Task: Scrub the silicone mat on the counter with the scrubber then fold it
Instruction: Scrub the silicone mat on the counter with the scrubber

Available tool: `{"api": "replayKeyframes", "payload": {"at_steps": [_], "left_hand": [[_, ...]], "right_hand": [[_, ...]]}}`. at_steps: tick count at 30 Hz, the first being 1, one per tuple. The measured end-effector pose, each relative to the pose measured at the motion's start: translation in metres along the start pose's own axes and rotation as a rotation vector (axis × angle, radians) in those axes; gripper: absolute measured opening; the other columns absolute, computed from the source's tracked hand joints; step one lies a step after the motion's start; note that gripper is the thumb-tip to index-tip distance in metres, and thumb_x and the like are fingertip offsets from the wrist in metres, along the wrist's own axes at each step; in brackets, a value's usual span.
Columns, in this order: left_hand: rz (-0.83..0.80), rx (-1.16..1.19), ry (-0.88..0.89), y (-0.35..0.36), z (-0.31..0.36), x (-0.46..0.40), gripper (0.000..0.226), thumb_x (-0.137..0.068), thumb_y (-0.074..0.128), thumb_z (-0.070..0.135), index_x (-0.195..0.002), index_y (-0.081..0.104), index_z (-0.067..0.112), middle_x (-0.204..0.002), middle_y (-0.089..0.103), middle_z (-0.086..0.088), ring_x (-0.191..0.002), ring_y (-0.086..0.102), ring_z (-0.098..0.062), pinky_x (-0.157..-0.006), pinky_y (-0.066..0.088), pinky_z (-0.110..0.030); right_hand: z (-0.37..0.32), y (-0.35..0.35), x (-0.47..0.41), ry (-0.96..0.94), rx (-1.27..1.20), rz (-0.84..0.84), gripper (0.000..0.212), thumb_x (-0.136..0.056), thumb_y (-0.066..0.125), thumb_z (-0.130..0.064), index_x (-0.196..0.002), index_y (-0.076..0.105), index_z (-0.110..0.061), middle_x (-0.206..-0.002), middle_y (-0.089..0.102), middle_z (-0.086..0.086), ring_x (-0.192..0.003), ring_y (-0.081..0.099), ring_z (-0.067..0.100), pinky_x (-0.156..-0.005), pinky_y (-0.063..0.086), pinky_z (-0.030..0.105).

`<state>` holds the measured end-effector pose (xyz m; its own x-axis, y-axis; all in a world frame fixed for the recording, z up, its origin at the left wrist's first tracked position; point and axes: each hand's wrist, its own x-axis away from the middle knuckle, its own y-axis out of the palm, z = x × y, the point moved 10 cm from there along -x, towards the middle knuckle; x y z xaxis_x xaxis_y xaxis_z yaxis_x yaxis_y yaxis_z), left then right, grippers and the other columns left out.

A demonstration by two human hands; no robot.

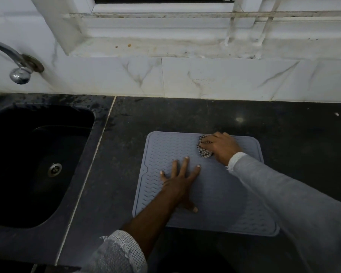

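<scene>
Left hand (177,180) lies flat on the mat (211,196), fingers spread, palm pressing its middle. Beyond it, the right hand (221,147) is closed on the scrubber (203,147), holding it down on the mat near the far right corner. The grey ridged mat lies flat and unfolded on the dark counter (293,134), its long axis running from near to far, tilted slightly. A black sink (37,164) sits to the left, a tap (18,64) above it.
</scene>
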<state>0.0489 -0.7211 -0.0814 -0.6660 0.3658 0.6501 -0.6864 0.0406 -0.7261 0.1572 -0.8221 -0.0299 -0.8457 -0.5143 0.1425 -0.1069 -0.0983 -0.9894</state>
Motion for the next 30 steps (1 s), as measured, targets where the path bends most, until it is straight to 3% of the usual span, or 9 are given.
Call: {"api": "replayKeyframes", "payload": {"at_steps": [4, 7, 10, 13, 18, 30], "left_hand": [[-0.009, -0.004, -0.005, 0.000, 0.000, -0.001, 0.133, -0.062, 0.082, 0.052, -0.143, -0.024, 0.045, -0.148, -0.044, 0.000, -0.137, -0.033, -0.038, -0.102, -0.002, -0.078], [-0.005, -0.011, -0.002, 0.000, 0.000, 0.000, 0.132, -0.063, 0.081, 0.052, -0.144, -0.023, 0.044, -0.149, -0.042, 0.000, -0.137, -0.033, -0.039, -0.103, -0.003, -0.077], [-0.005, -0.020, 0.008, 0.001, 0.000, 0.000, 0.129, -0.064, 0.080, 0.053, -0.147, -0.019, 0.041, -0.149, -0.041, -0.002, -0.137, -0.033, -0.039, -0.103, -0.003, -0.077], [-0.004, -0.010, 0.005, 0.001, -0.001, -0.001, 0.131, -0.064, 0.080, 0.053, -0.145, -0.023, 0.043, -0.150, -0.041, -0.001, -0.137, -0.033, -0.038, -0.103, -0.003, -0.077], [0.030, -0.001, 0.000, 0.001, -0.002, -0.003, 0.133, -0.061, 0.082, 0.052, -0.143, -0.023, 0.046, -0.149, -0.042, 0.001, -0.137, -0.033, -0.038, -0.102, -0.004, -0.077], [0.066, 0.022, -0.011, -0.007, -0.027, 0.018, 0.125, -0.067, 0.081, 0.045, -0.149, -0.013, 0.040, -0.154, -0.033, 0.001, -0.141, -0.026, -0.038, -0.105, 0.002, -0.075]], "right_hand": [[-0.010, -0.015, -0.019, 0.016, 0.019, -0.026, 0.038, -0.090, 0.054, -0.025, -0.128, 0.053, -0.023, -0.136, 0.050, -0.001, -0.121, 0.041, 0.025, -0.099, 0.033, 0.037], [-0.046, -0.029, -0.040, -0.036, -0.018, 0.057, 0.041, -0.091, 0.052, -0.023, -0.132, 0.049, -0.021, -0.141, 0.045, 0.002, -0.126, 0.037, 0.028, -0.103, 0.032, 0.040], [-0.071, -0.019, -0.048, -0.072, 0.056, -0.003, 0.048, -0.088, 0.059, -0.023, -0.134, 0.045, -0.021, -0.143, 0.040, 0.004, -0.127, 0.035, 0.029, -0.104, 0.032, 0.042], [-0.048, -0.014, -0.030, -0.012, 0.023, 0.019, 0.043, -0.090, 0.055, -0.022, -0.132, 0.047, -0.024, -0.140, 0.043, 0.005, -0.123, 0.037, 0.028, -0.100, 0.033, 0.042], [-0.006, 0.006, 0.002, 0.008, 0.097, -0.015, 0.053, -0.086, 0.059, -0.017, -0.137, 0.042, -0.025, -0.145, 0.039, 0.001, -0.129, 0.033, 0.029, -0.101, 0.031, 0.042], [-0.007, 0.004, -0.006, 0.073, 0.099, -0.084, 0.049, -0.087, 0.058, -0.017, -0.134, 0.046, -0.027, -0.143, 0.041, -0.003, -0.128, 0.035, 0.025, -0.104, 0.030, 0.040]]}}
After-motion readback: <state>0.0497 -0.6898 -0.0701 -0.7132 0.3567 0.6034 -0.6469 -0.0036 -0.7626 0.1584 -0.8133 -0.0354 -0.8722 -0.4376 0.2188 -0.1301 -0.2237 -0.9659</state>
